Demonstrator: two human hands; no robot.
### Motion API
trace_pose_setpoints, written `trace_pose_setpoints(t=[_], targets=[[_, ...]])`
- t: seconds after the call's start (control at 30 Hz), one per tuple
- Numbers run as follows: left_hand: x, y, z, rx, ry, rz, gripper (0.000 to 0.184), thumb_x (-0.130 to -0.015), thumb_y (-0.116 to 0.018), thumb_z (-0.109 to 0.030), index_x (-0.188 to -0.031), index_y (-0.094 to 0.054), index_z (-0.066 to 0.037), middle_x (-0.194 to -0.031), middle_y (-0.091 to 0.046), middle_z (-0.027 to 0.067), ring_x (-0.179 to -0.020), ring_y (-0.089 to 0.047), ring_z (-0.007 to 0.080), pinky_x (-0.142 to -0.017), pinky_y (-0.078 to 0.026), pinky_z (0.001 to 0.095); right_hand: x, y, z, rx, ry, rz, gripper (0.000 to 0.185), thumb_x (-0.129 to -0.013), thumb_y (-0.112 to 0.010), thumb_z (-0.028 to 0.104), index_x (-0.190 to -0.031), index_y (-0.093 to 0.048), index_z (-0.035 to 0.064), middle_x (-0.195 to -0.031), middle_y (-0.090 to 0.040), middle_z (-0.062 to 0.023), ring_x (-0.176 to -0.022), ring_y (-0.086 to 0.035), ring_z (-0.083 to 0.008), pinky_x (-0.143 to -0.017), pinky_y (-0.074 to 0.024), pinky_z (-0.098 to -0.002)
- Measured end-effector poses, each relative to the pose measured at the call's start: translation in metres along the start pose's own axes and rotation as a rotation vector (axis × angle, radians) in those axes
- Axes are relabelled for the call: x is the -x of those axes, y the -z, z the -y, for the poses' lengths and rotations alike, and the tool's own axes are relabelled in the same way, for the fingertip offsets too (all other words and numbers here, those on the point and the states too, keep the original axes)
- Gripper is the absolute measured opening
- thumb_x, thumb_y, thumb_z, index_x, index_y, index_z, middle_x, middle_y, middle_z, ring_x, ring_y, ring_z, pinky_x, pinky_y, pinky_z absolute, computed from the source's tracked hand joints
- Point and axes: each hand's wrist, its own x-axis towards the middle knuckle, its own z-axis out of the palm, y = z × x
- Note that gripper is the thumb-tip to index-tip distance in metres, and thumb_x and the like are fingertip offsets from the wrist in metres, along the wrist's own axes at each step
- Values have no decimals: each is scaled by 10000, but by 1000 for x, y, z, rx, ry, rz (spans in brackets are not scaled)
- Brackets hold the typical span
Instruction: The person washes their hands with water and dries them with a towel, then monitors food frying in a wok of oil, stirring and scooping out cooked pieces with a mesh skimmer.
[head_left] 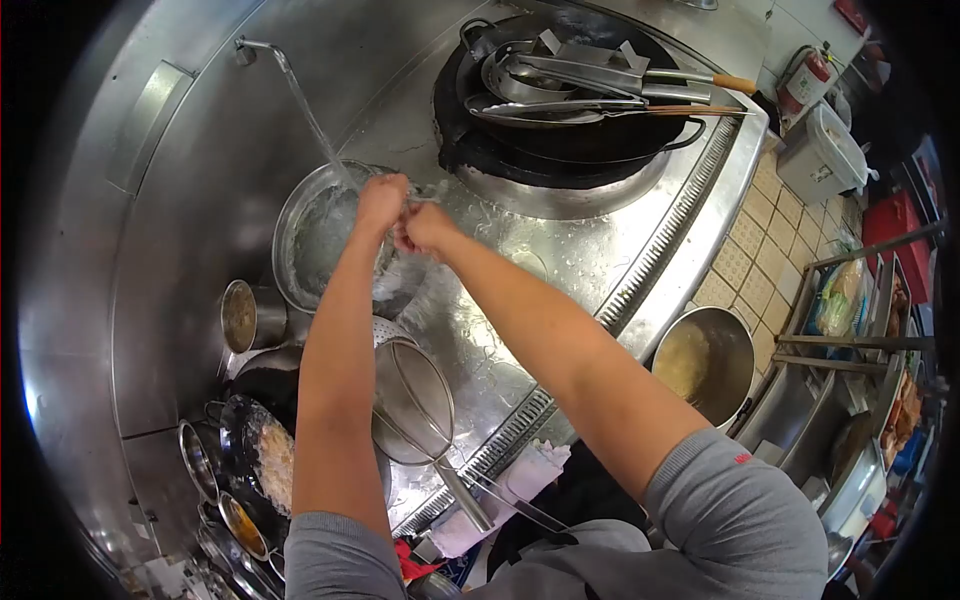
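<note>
Both my hands are close together over the right part of a round metal basin [283,240]. My left hand [381,203] is closed, its fingers curled beside the other hand. My right hand [428,228] is closed as well, touching or nearly touching the left. What lies between the fingers, if anything, is too hidden to make out. Pale, blurred splashes show around the hands. A stream of water [309,115] runs from a wall tap [262,45] into the basin, where cloudy water [325,232] swirls.
A large black wok [450,140] holding ladles and strainers stands at upper right. A wire-mesh strainer [415,400] lies below the basin, with a metal cup [268,318] to its left. A deep pot [735,355] stands right of the drain grate [660,245]. A folded cloth [525,478] lies near my body.
</note>
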Motion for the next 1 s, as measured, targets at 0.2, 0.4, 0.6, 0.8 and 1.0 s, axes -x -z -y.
trace_pose_setpoints(t=[0.2, 0.4, 0.6, 0.8, 1.0], targets=[[-4, 46, 115, -733, 113, -85, 410, -844, -387, -330, -914, -621, 0, -952, -593, 230, -923, -545, 409, -805, -418, 469, 0, 9, 25, 397, 211, -323, 214, -853, -466, 176, -935, -600, 30, -723, -587, -125, -688, -596, -241, -544, -465, -365], [30, 27, 52, 461, 158, 159, 265, -839, -509, -195, -989, -605, 2, -956, -632, 95, -868, -603, 195, -740, -468, 272, -5, 27, 0, 212, 91, -15, 216, -794, -529, 133, -968, -606, 30, -788, -620, -145, -672, -613, -232, -513, -478, -359], [54, -42, -20, 196, -256, -80, 396, -861, -499, -313, -1069, -576, 15, -1045, -604, 128, -1004, -549, 225, -872, -401, 305, -13, 25, 12, 532, 424, -112, 261, -815, -517, 202, -974, -611, 17, -890, -616, -183, -730, -616, -273, -589, -487, -350], [35, -18, -7, 238, -96, -168, 400, -857, -473, -350, -1050, -586, -18, -1058, -589, 184, -1003, -551, 287, -875, -395, 320, 10, 44, 27, 652, 257, -280, 379, -880, -410, 304, -849, -625, -6, -905, -623, -196, -802, -618, -286, -655, -466, -393], [-5, 37, 184, -975, -41, -100, 297, -850, -452, -255, -916, -606, -10, -868, -621, 171, -814, -600, 268, -698, -463, 350, 40, 87, 25, 216, 196, 27, 329, -863, -451, 289, -628, -512, 67, -643, -529, -55, -580, -513, -138, -503, -394, -318]])
